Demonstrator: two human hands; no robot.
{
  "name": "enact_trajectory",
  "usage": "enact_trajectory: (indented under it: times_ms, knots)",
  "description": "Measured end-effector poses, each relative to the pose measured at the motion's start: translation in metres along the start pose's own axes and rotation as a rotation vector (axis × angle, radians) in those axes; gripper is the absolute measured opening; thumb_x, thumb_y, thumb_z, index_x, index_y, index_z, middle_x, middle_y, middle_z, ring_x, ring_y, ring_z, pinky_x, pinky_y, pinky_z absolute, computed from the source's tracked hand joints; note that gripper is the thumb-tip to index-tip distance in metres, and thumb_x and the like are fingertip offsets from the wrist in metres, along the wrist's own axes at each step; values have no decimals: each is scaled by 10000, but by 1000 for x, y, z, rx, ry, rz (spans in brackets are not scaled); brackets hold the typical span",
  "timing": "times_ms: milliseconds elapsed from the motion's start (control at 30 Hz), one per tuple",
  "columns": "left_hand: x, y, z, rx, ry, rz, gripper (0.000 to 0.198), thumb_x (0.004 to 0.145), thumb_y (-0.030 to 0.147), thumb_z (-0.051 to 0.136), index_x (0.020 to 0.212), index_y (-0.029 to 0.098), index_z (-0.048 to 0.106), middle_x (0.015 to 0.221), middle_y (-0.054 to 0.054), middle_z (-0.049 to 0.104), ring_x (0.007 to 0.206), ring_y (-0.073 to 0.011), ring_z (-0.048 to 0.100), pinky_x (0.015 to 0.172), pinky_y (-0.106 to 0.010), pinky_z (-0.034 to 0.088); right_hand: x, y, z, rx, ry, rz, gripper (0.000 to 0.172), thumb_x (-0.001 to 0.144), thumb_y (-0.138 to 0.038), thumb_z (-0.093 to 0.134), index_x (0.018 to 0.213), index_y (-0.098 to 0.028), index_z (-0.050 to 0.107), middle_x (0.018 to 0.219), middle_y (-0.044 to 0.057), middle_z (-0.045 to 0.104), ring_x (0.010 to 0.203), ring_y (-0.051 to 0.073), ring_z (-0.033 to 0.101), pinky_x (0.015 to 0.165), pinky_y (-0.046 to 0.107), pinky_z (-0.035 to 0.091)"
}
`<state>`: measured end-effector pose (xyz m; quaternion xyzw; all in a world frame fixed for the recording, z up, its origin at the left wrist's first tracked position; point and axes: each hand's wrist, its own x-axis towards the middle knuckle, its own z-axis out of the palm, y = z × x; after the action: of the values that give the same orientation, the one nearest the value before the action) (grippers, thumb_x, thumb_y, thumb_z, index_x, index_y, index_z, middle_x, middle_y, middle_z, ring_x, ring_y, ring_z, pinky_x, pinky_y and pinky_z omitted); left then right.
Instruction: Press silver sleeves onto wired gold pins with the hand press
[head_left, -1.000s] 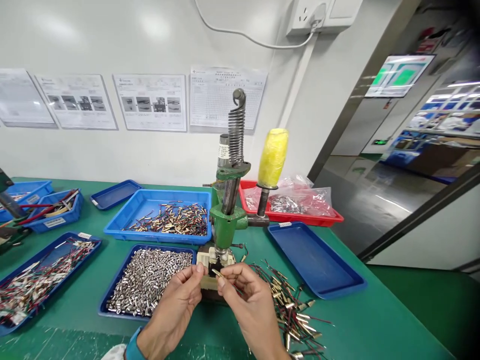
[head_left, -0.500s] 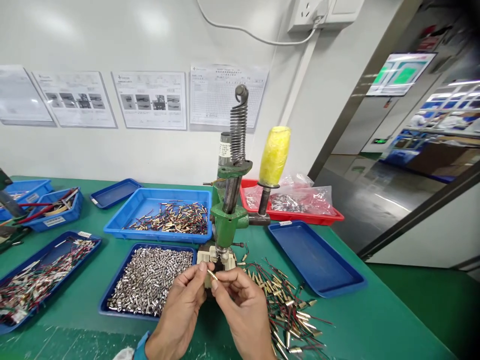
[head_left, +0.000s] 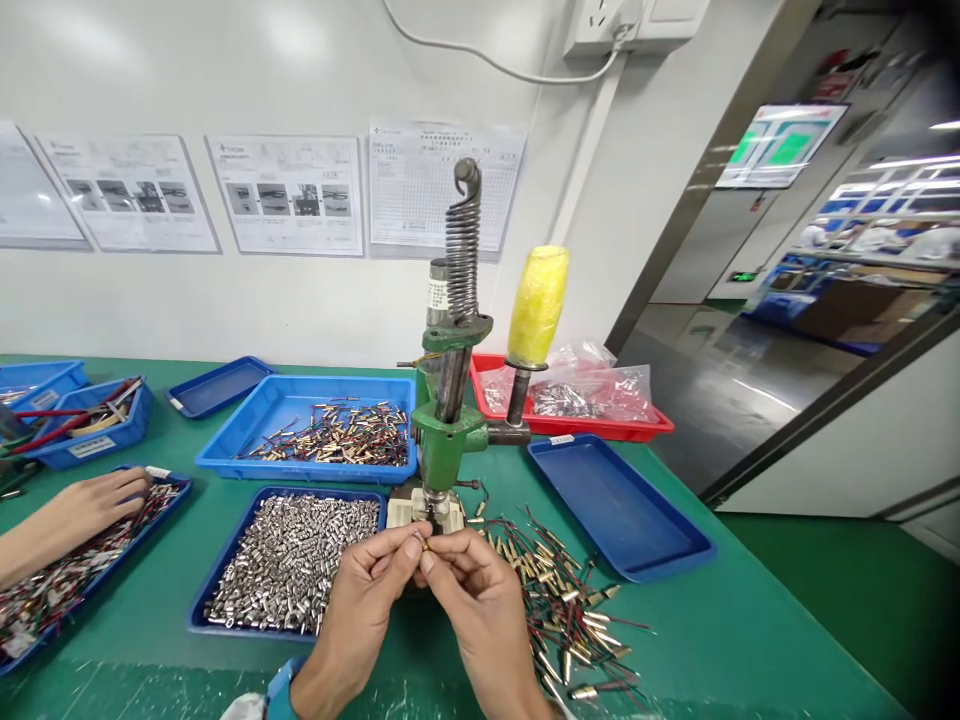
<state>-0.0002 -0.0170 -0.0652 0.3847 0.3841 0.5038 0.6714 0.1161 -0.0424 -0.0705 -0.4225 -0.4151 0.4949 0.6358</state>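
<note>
Just in front of the green hand press (head_left: 444,440), the fingertips of my left hand (head_left: 369,588) and my right hand (head_left: 480,600) meet. Both pinch a small brass-coloured cylindrical part (head_left: 425,545), mostly covered by the fingers. To the left of my left hand lies a blue tray (head_left: 201,622) filled with short silvery metal sleeves (head_left: 292,560). Beside my right hand, loose on the green table, spreads a pile of brass-coloured cylinders with red and black wires (head_left: 577,600). The press's yellow-wrapped handle (head_left: 538,308) stands upright.
A co-worker's hand (head_left: 105,505) rests in a long blue tray (head_left: 180,492) of wired parts. Behind sits a lighter blue tray (head_left: 225,462) with more brass pieces. A red tray (head_left: 637,430) holds plastic bags, with a dark blue tray (head_left: 622,510) in front.
A co-worker's hand has come in from the left onto the tray of wired parts. My fingers have closed further over the brass-coloured part. The view has shifted slightly.
</note>
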Motion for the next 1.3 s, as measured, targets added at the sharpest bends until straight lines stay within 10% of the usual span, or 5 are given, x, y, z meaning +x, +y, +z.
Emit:
enact_trajectory:
  times_ms: [500, 667, 867, 1133, 1300]
  knots:
    - [51, 20, 20, 205, -36, 138, 401, 699, 524, 786, 698, 125, 741, 657, -59, 695, 631, -176, 589, 657, -286, 452, 23, -67, -54, -445, 290, -223, 323, 764, -477, 754, 900, -185, 735, 893, 72, 745, 790, 195, 694, 735, 291, 578]
    - [46, 4, 12, 340, -52, 274, 322, 853, 424, 663, 907, 123, 764, 686, -31, 669, 691, -177, 601, 674, -260, 458, 64, -133, -37, -532, 439, -554, 353, 771, -421, 749, 1043, -200, 705, 1039, 81, 731, 915, 221, 698, 848, 396, 581]
    - [40, -5, 9, 386, -48, 333, 291, 898, 368, 625, 1016, 132, 750, 852, -62, 728, 831, -202, 653, 798, -270, 498, 135, -208, -3, -763, 259, -725, 362, 815, -237, 724, 1166, -207, 645, 1060, 62, 707, 857, 198, 683, 772, 377, 567]
    - [39, -3, 8, 439, -47, 353, 304, 900, 381, 620, 1017, 139, 762, 693, -17, 668, 696, -175, 614, 636, -234, 469, 73, -188, 12, -709, 433, -973, 275, 899, -206, 617, 1171, -240, 603, 1052, 50, 642, 923, 205, 642, 853, 412, 543]
    - [45, -2, 8, 250, -20, 267, 344, 810, 456, 723, 921, 133, 764, 772, -54, 719, 746, -191, 633, 714, -273, 485, 86, -183, -6, -693, 315, -906, 468, 873, -291, 668, 1321, -251, 536, 1167, 67, 635, 1018, 223, 653, 911, 423, 542]
